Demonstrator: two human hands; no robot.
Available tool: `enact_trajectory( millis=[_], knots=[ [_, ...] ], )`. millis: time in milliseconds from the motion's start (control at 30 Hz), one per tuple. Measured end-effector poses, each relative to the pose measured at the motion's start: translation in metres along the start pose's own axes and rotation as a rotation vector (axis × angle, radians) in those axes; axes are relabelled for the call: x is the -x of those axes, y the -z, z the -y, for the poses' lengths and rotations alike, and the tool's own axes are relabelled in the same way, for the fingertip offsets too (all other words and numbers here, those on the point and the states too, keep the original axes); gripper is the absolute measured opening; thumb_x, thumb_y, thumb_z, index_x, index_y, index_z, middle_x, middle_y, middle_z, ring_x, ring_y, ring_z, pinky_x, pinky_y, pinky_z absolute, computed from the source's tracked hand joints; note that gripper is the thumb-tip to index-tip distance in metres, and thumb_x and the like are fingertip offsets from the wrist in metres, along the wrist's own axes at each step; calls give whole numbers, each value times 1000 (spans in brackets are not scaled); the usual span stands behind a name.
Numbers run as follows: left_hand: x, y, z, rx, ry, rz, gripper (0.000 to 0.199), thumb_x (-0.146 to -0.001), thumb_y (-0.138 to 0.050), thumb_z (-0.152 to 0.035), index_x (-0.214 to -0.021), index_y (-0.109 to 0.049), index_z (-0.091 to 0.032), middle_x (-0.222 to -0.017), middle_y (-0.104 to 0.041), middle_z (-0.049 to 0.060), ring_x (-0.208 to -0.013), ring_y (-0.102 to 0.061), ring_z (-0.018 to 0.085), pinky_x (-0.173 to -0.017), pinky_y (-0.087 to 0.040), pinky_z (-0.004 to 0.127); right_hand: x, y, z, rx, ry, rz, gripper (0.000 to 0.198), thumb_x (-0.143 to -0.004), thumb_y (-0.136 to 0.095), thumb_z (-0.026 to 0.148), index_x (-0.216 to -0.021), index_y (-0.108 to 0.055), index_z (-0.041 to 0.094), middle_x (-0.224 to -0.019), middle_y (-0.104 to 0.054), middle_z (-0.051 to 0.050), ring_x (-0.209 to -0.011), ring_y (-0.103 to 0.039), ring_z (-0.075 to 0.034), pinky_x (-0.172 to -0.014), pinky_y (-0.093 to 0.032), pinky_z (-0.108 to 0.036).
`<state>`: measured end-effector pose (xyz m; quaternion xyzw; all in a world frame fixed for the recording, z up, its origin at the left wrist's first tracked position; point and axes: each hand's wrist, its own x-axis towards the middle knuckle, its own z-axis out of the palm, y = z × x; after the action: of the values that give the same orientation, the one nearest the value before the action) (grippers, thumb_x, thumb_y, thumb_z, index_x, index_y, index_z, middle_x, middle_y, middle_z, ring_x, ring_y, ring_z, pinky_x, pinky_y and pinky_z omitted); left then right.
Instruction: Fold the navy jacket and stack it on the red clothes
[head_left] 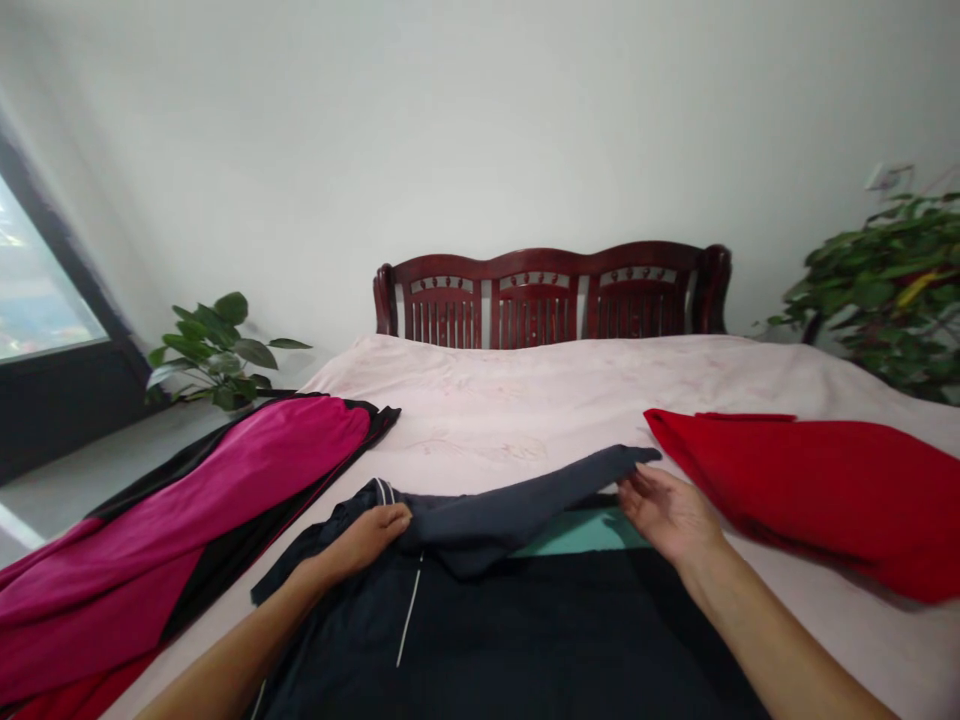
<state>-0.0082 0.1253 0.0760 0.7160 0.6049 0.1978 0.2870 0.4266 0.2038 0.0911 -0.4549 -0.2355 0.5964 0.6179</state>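
A dark navy garment [510, 630] with thin white piping and a teal panel [585, 532] lies spread in front of me. My left hand [375, 532] is closed on its cloth near the white-striped edge on the left. The fingers of my right hand [667, 510] pinch the far end of a long, narrow fold of the garment that looks like a sleeve [525, 500]. Between my hands this strip runs slantwise, its right end raised a little. The near part of the garment runs out of view at the bottom.
Pink and black clothing [247, 480] lies at the left, and red folded cloth [817, 490] at the right, both on a pale pink cover [510, 390]. Behind stands a dark red wooden slatted backrest [536, 300]. Leafy plants flank it, left [217, 345] and right [885, 280].
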Motion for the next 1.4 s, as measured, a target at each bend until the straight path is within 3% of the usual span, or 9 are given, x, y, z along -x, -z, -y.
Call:
enact_trajectory(
  millis=[167, 267, 400, 533, 700, 867, 1067, 1267, 1400],
  knots=[
    [-6, -12, -5, -444, -24, -78, 27, -96, -41, -30, -84, -64, -21, -83, -67, 7, -87, -60, 24, -91, -41, 37, 3, 48, -8, 249, -11, -270, 29, -64, -65, 10, -90, -59, 21, -61, -59, 1, -52, -60, -14, -41, -46, -21],
    [4, -14, -21, -551, -102, -156, 23, -94, -43, -22, -102, -65, -21, -101, -68, 9, -98, -60, 26, -97, -40, 41, 5, 64, -9, 549, 269, -291, 47, -66, -64, 15, -113, -60, 19, -86, -67, -6, -71, -66, -19, -56, -55, -28],
    [27, -27, -50, -507, -290, -225, 39, -94, -50, -29, -133, -54, -26, -129, -60, 9, -117, -54, 26, -104, -40, 39, 5, 72, -1, 1339, 803, 45, 67, -62, -53, 9, -128, -62, 21, -134, -60, -12, -122, -57, -30, -103, -47, -50],
    [32, -62, -63, -511, -296, -135, 77, -79, -72, -42, -149, -40, -31, -145, -51, 9, -127, -49, 32, -109, -39, 46, 2, 69, -3, 1725, 813, 364, 77, -61, -50, 6, -135, -61, 24, -145, -56, -9, -137, -46, -29, -113, -37, -52],
    [10, -87, -62, -665, -193, -77, 62, -86, -60, -21, -146, -47, -28, -145, -54, 13, -129, -52, 33, -106, -43, 48, -14, 67, 4, 1616, 714, 435, 52, -81, -43, 16, -125, -69, 25, -139, -62, -6, -132, -53, -23, -114, -39, -47],
    [0, -73, -63, -678, -228, -3, 59, -88, -42, -2, -141, -54, -24, -144, -57, 13, -127, -58, 30, -103, -48, 46, -23, 70, 26, 1448, 785, 455, 44, -90, -41, 24, -123, -70, 21, -130, -68, -7, -124, -60, -22, -111, -43, -45],
    [-4, -49, -49, -567, -341, -39, 51, -93, -41, -8, -139, -57, -24, -140, -63, 8, -127, -60, 24, -109, -46, 38, -10, 76, 30, 1614, 1154, 282, 46, -88, -42, 11, -124, -69, 21, -132, -67, -8, -125, -59, -24, -115, -36, -49],
    [3, -68, -30, -714, -424, -74, 63, -90, -41, -2, -146, -49, -28, -146, -57, 7, -131, -56, 25, -114, -41, 45, -12, 99, 2, 1797, 983, 535, 56, -77, -42, 3, -120, -72, 22, -132, -67, -6, -129, -56, -23, -111, -43, -47],
    [6, -81, -27, -821, -552, -214, 69, -89, -44, -2, -150, -42, -34, -153, -49, 3, -140, -46, 26, -116, -37, 51, -14, 105, -9, 1874, 1088, 506, 72, -68, -47, 2, -135, -62, 25, -141, -60, -6, -134, -51, -24, -114, -38, -50]
  ],
)
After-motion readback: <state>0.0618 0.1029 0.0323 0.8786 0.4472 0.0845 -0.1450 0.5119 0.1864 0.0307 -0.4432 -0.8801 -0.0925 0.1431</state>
